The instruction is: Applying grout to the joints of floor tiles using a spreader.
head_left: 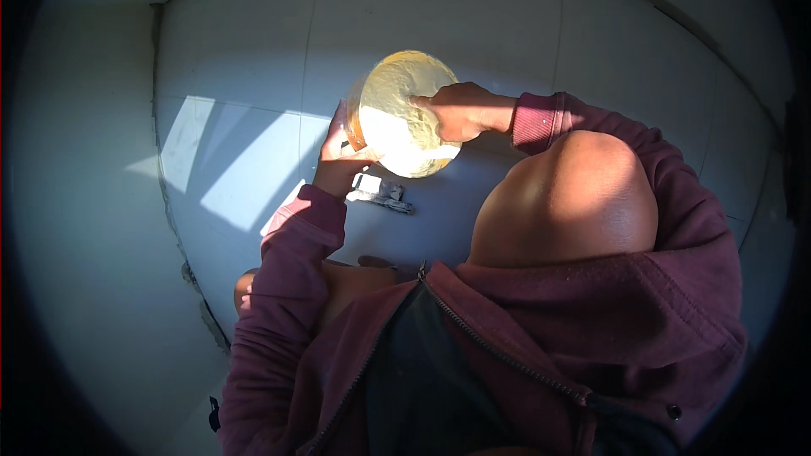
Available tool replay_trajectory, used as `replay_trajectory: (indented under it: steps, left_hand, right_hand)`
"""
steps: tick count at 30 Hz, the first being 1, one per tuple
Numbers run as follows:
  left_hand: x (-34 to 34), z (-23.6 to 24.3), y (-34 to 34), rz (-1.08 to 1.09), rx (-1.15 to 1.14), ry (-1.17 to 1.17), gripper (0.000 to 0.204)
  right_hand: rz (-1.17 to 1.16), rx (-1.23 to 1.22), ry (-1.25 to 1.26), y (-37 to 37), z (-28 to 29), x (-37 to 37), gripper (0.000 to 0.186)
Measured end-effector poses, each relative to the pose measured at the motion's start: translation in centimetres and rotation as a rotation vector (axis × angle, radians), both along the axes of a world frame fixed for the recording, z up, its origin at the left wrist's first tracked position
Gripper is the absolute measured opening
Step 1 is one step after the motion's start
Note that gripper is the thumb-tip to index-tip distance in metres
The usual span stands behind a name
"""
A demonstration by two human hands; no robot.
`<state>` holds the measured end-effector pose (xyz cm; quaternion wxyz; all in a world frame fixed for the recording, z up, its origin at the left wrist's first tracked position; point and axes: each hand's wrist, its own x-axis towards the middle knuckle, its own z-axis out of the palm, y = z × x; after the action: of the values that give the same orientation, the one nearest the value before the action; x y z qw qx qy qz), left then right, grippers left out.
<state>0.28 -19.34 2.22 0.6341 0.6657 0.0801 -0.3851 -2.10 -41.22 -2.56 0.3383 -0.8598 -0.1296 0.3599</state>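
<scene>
A round yellow-orange tub [355, 128] holds a thick, pale paste [393, 105], which sunlight partly bleaches out. My left hand [338, 160] grips the tub's left side, the thumb lying at its near rim and the fingers around the outer wall. Reaching in from the right, my right hand [473, 111] is over the paste with its fingers curled and the tips against or in it. Whatever those fingers may hold is hidden. Close to my left wrist lies a small white-and-grey, smeared block-like object [380, 192] on the floor.
Large pale tiles [439, 0] cover the floor, with bright sun patches to the left. A plain wall [93, 186] rises at the left, with a rough, dark gap along its foot. My bare knee [566, 194] stands up between my body and right forearm.
</scene>
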Motion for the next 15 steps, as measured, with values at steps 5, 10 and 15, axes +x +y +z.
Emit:
replay_trajectory:
  steps: [5, 10, 15]
  left_hand:
    - [-0.7, 1.1, -1.1, -0.100, 0.082, -0.141, 0.091]
    - [-0.8, 1.1, -1.7, -0.122, 0.111, -0.134, 0.089]
    - [-0.4, 1.1, -2.2, -0.086, 0.008, -0.179, 0.092]
  right_hand:
    - [0.045, 0.091, -0.097, -0.7, 0.6, -0.7, 0.062]
    - [0.002, 0.017, -0.036, 0.3, -0.3, -0.8, 0.060]
    - [-0.056, 0.333, 0.169, 0.8, -1.4, -0.8, 0.048]
